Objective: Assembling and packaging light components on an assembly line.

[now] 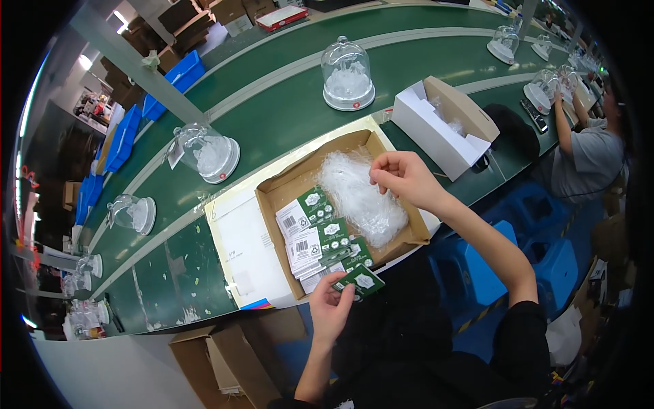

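Note:
My left hand (328, 312) pinches a small green printed card (362, 281) at the near edge of a shallow cardboard tray (376, 144). Over the tray's right part, my right hand (411, 180) has its thumb and fingertips pressed together; whatever is between them is too small to make out. Below it lies a tangled heap of thin clear plastic strands (364, 208). Loose piles of green-and-white cards (304, 247) with barcodes fill the tray's left side. The tray rests on a flat white carton (238, 262).
Clear domes on white bases, such as one dome (348, 75), stand along the green conveyor (272, 102). An open white box (436, 129) sits right of the tray. Blue stools (487, 262) and a co-worker (589, 153) are at right; an open carton (225, 365) is below the bench.

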The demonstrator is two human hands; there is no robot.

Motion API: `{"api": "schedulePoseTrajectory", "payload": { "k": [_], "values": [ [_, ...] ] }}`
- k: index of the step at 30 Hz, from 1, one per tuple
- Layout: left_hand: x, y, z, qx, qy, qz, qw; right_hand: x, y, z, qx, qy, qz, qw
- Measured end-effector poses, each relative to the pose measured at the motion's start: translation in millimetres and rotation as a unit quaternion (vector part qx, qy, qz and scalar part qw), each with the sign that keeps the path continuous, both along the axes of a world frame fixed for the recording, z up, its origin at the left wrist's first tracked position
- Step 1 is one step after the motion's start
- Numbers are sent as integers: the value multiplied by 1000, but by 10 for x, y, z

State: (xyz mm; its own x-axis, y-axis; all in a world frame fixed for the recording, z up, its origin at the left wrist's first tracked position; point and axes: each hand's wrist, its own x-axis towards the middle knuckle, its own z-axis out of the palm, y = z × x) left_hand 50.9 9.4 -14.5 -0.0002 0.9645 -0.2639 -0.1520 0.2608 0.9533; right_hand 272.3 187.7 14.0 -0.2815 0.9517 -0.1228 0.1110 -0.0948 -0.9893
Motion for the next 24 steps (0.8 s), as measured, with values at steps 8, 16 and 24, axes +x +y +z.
{"api": "schedulePoseTrajectory", "payload": {
  "k": [8,16,24],
  "values": [
    [-26,225,129,60,14,92,994,-204,-892,182,-22,46,119,992],
    [103,391,342,227,206,7,952,-300,-1129,241,95,-40,147,984],
    [76,351,299,173,188,11,967,-261,-1102,192,107,-83,156,978]
  ]
}}
